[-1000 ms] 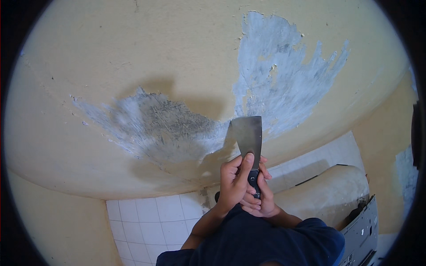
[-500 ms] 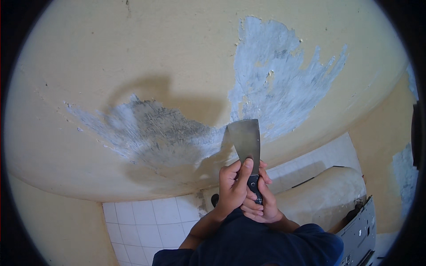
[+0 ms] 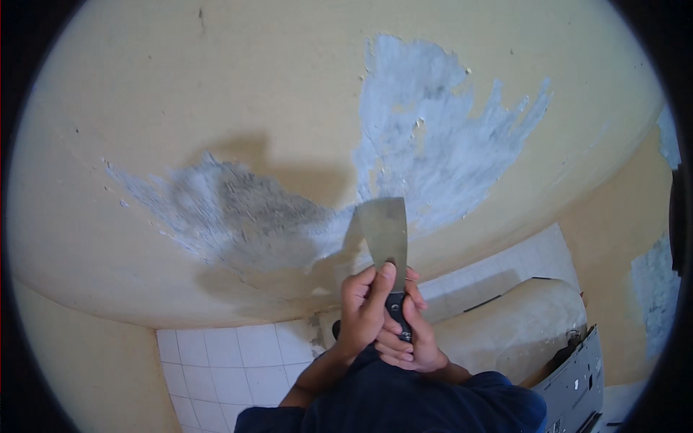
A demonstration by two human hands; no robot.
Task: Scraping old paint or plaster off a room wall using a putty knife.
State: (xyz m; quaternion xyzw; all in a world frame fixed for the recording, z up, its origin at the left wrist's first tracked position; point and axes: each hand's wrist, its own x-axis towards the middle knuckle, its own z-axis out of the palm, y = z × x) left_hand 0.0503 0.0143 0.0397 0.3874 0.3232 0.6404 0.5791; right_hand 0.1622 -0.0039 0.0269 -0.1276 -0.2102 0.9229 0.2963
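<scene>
While both bare hands clamp its black handle, a broad metal scraper (image 3: pixel 386 229) points away from the person, wide blade edge far and handle near. Its long axis runs near to far, the far end leaning slightly left; the blade's flat face is turned to the viewer. The left hand (image 3: pixel 361 312) has its thumb pressed along the base of the blade; the right hand (image 3: pixel 424 345) is wrapped around the handle from the right, fingers closed together. The blade's edge is over a yellowish wall (image 3: pixel 216 79), just where two patches of stripped grey surface meet; whether it touches cannot be told. One patch (image 3: pixel 440 137) spreads far and right with ragged edges; the other (image 3: pixel 253 213), darker and scratched, stretches left under a soft shadow. Nearer, white tiles (image 3: pixel 224 364) form a grid on the left. To the right lie a rounded beige form (image 3: pixel 516 317) and a grey panel (image 3: pixel 575 382). A dark blue shirt (image 3: pixel 390 405) fills the near edge.
</scene>
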